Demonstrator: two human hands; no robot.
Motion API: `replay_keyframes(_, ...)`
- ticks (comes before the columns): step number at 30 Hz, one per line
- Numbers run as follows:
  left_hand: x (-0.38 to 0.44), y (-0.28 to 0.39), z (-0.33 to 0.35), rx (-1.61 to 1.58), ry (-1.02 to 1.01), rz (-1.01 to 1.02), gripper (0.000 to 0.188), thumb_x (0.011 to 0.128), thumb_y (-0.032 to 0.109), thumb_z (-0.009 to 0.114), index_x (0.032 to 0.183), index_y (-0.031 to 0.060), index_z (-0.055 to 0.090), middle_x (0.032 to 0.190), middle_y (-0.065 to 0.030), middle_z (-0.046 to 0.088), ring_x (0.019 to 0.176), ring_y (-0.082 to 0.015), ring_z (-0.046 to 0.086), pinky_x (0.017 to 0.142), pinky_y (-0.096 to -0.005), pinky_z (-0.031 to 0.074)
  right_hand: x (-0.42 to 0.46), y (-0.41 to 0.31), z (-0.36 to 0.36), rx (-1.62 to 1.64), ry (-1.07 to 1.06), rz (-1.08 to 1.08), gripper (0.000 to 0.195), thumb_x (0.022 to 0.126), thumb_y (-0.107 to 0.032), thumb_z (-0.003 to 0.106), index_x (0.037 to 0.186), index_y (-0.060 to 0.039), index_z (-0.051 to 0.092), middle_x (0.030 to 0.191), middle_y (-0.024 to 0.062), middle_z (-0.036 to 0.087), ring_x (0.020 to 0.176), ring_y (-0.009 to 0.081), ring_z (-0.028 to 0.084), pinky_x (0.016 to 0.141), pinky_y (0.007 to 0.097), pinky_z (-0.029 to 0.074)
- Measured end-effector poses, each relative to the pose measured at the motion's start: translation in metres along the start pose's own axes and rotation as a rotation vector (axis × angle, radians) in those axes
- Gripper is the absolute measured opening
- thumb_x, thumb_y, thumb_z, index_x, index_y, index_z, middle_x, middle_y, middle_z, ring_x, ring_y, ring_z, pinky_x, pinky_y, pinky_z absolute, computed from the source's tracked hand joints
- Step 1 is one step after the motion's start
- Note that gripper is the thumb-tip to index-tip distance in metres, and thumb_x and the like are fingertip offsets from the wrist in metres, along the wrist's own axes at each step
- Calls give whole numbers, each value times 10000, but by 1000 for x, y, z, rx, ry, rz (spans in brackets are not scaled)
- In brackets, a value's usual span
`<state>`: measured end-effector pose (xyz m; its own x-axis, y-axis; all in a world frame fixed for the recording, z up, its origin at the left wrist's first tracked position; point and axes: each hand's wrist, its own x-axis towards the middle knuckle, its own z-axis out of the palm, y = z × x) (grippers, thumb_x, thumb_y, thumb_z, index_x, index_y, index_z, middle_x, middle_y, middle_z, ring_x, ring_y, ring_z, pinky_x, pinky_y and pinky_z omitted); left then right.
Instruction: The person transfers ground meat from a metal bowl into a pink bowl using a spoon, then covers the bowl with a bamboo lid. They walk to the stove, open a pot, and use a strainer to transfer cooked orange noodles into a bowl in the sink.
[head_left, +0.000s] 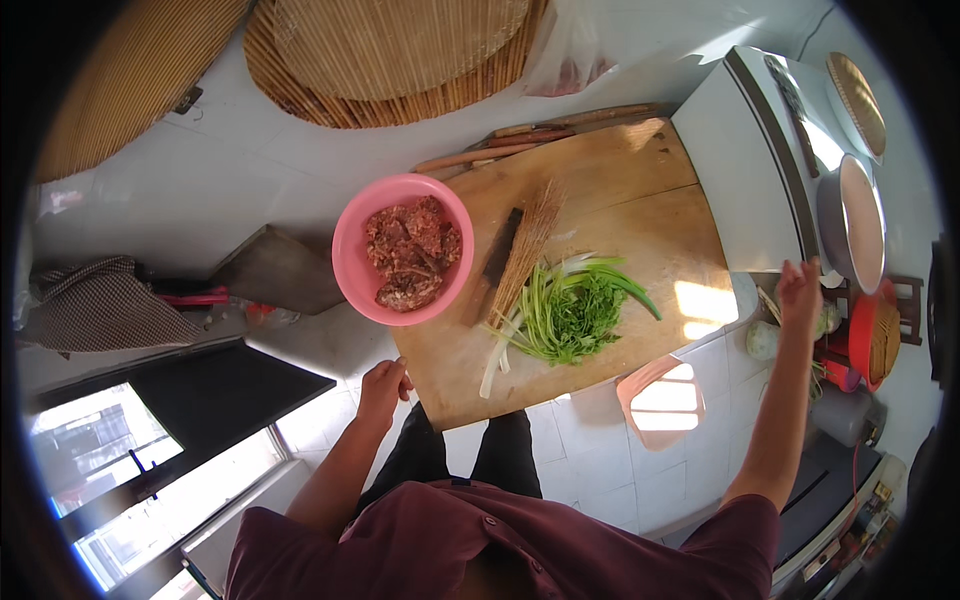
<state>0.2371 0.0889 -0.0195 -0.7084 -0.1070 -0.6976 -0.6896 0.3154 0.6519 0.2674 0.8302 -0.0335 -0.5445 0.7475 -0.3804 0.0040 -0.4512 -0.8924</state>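
My left hand (385, 385) is loosely curled and looks empty, just off the near left corner of a wooden board (645, 217). Far to the right my right hand (798, 283) reaches to the front edge of a white refrigerator (739, 165); whether its fingers grip the edge I cannot tell. A pink plastic basin (347, 251) with raw minced meat (412, 240) stands at the board's left edge. Leafy green herbs (574, 319) and green onions (491, 367) lie on the board. Beside them are a straw whisk brush (529, 244) and a dark-bladed kitchen knife (502, 247).
Rolling pins (480, 156) lie along the board's back edge. A large bowl (859, 225) and a lidded bowl (855, 105) rest on the refrigerator. Below stand a pink stool (660, 405) and a red basin (866, 337). A checked cloth (112, 307) lies at left.
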Motion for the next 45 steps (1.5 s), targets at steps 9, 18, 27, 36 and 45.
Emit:
replay_keyframes(9, 129, -53, -36, -90, 173, 192, 274, 903, 161, 700, 1099, -13, 623, 907, -45, 640, 789, -129, 609, 714, -285, 503, -231, 282, 219, -731, -684, 125, 424, 877, -83, 704, 1286, -15, 618, 809, 46, 693, 674, 94, 623, 611, 256, 510)
replay_keyframes(18, 244, -51, -105, 142, 599, 275, 547, 881, 247, 691, 1338, -5, 528, 1239, -164, 588, 1184, -296, 559, 994, -400, 459, -347, 414, 417, -163, -361, 300, 426, 898, -159, 763, 1275, -16, 626, 849, 26, 679, 739, 94, 608, 640, 230, 482)
replay_keyframes(27, 279, -53, -123, -100, 225, 129, 437, 902, 255, 636, 1246, -14, 608, 1064, -157, 710, 971, -266, 683, 868, -362, 521, -346, 363, 475, -465, -757, -94, 165, 948, -132, 700, 989, 25, 671, 825, 24, 647, 796, 71, 600, 717, 216, 485)
replay_keyframes(36, 301, -91, -127, 22, 101, 122, 384, 913, 281, 569, 1172, 8, 649, 1010, -265, 705, 992, -390, 688, 843, -423, 531, -341, 306, 524, -873, -926, -380, 199, 934, -126, 706, 1070, 15, 672, 866, 77, 695, 799, 121, 636, 725, 254, 514)
replay_keyframes(45, 275, -45, -145, -170, -123, 5, 349, 969, 240, 584, 1269, 78, 653, 869, -7, 683, 754, -102, 634, 649, -268, 489, -291, 386, 553, -1083, -1022, -578, 238, 878, -275, 758, 981, -61, 748, 846, 24, 731, 785, 121, 672, 747, 268, 533)
